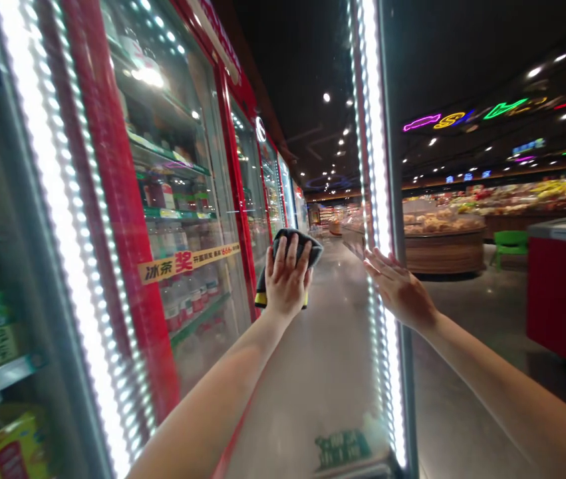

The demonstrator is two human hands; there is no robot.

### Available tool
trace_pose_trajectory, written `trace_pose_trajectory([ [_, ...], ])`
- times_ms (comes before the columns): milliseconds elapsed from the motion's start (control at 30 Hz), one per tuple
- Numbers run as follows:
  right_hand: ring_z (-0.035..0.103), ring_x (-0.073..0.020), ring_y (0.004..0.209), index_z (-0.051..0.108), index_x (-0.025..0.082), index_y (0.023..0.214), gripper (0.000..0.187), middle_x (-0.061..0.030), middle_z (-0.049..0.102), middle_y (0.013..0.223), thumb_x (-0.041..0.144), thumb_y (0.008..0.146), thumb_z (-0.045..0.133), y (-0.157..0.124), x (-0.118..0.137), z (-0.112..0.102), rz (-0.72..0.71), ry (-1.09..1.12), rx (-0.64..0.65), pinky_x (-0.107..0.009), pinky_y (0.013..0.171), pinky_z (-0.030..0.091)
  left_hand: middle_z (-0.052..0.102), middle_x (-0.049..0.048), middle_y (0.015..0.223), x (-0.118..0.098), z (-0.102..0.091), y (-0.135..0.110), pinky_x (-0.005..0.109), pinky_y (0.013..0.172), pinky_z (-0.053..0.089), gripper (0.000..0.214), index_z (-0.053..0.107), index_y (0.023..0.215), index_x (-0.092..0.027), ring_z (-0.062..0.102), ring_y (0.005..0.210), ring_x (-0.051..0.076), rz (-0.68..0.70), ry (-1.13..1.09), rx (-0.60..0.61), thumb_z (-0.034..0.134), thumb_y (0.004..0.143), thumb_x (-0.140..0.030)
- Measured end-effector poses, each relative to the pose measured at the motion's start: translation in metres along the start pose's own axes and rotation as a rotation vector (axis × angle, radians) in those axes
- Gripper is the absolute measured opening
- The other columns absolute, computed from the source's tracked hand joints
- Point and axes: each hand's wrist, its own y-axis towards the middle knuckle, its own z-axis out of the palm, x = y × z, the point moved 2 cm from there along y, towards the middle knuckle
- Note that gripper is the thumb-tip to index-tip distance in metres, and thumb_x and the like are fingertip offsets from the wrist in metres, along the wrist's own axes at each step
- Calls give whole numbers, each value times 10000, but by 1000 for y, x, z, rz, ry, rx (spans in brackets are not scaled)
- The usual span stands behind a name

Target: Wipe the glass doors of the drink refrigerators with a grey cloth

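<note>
My left hand (pixel 288 276) presses a dark grey cloth (pixel 312 247) with a yellow edge flat against the see-through glass door (pixel 322 359). Its fingers lie over the cloth. At the right side of this door, my right hand (pixel 402 293) rests on the lit door frame (pixel 380 166), fingers stretched out and laid flat across the bright strip. The right thumb cannot be made out. A sign with green lettering (pixel 345 447) shows low on the glass.
Red-framed drink coolers (pixel 233 166) run along the left. Close by on the left are shelves with packages (pixel 10 446). To the right stand a red counter (pixel 562 293), a green chair (pixel 511 243) and a round wooden display stand (pixel 442 249).
</note>
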Motion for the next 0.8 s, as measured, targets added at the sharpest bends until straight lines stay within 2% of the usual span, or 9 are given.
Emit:
trace_pose_trajectory([
  [67, 453, -264, 1452, 571, 163, 1427, 538, -123, 552, 1506, 15, 924, 450, -3, -1, 2, -2, 4, 4, -497, 1181, 450, 333, 91, 1661, -21, 11, 5, 584, 1281, 193, 638, 341, 1589, -268, 241, 1562, 306, 60, -21, 17, 547, 987, -299],
  [167, 592, -247, 1325, 647, 207, 1351, 492, -100, 689, 1337, 32, 926, 471, -12, -5, 2, -4, -6, 0, -485, 1163, 470, 401, 70, 1634, -44, 22, -20, 519, 1287, 221, 572, 401, 1555, -262, 299, 1544, 266, 355, -49, 108, 535, 1001, -322],
  [300, 687, -231, 1123, 749, 201, 1168, 348, -88, 757, 1132, 64, 928, 537, -24, -15, 0, -5, -47, -4, -422, 1060, 552, 459, 47, 1602, -41, 26, -52, 445, 1287, 249, 521, 463, 1508, -267, 377, 1506, 209, 625, -80, 181, 557, 998, -316],
  [400, 675, -223, 1149, 741, 204, 1190, 369, -88, 744, 1193, 49, 919, 543, -28, -20, -1, -21, -58, 7, -415, 1068, 544, 458, 55, 1602, -37, 32, -28, 463, 1286, 254, 537, 450, 1516, -274, 366, 1513, 214, 603, -94, 159, 569, 993, -300],
  [500, 661, -212, 1203, 735, 197, 1199, 395, -89, 726, 1260, 29, 926, 505, -30, -23, 2, -47, -97, 21, -429, 1114, 518, 430, 79, 1616, -48, 43, 13, 530, 1282, 242, 561, 422, 1538, -266, 304, 1542, 260, 394, -77, 81, 560, 994, -272],
  [567, 654, -217, 1228, 735, 175, 1193, 392, -100, 716, 1286, 24, 931, 485, -33, -26, 4, -48, -127, 41, -429, 1106, 529, 412, 96, 1624, -63, 52, 24, 562, 1279, 235, 569, 415, 1544, -252, 278, 1549, 288, 302, -72, 48, 557, 993, -275],
  [633, 643, -225, 1252, 730, 161, 1205, 398, -112, 706, 1308, 20, 933, 477, -38, -28, 5, -37, -127, 56, -427, 1095, 542, 425, 92, 1618, -77, 60, 18, 540, 1285, 242, 551, 431, 1532, -242, 305, 1540, 281, 355, -80, 51, 552, 996, -283],
  [700, 631, -230, 1273, 714, 164, 1248, 418, -123, 694, 1327, 22, 934, 478, -42, -31, 4, -28, -95, 64, -436, 1102, 539, 450, 76, 1605, -88, 66, 5, 493, 1293, 247, 527, 451, 1513, -239, 353, 1520, 249, 494, -95, 80, 553, 997, -279],
  [800, 644, -229, 1252, 682, 190, 1315, 453, -122, 709, 1298, 34, 941, 481, -45, -34, -1, -25, -41, 67, -454, 1118, 528, 461, 63, 1598, -91, 70, 3, 473, 1304, 225, 511, 460, 1498, -239, 360, 1516, 219, 584, -121, 101, 555, 997, -275],
])
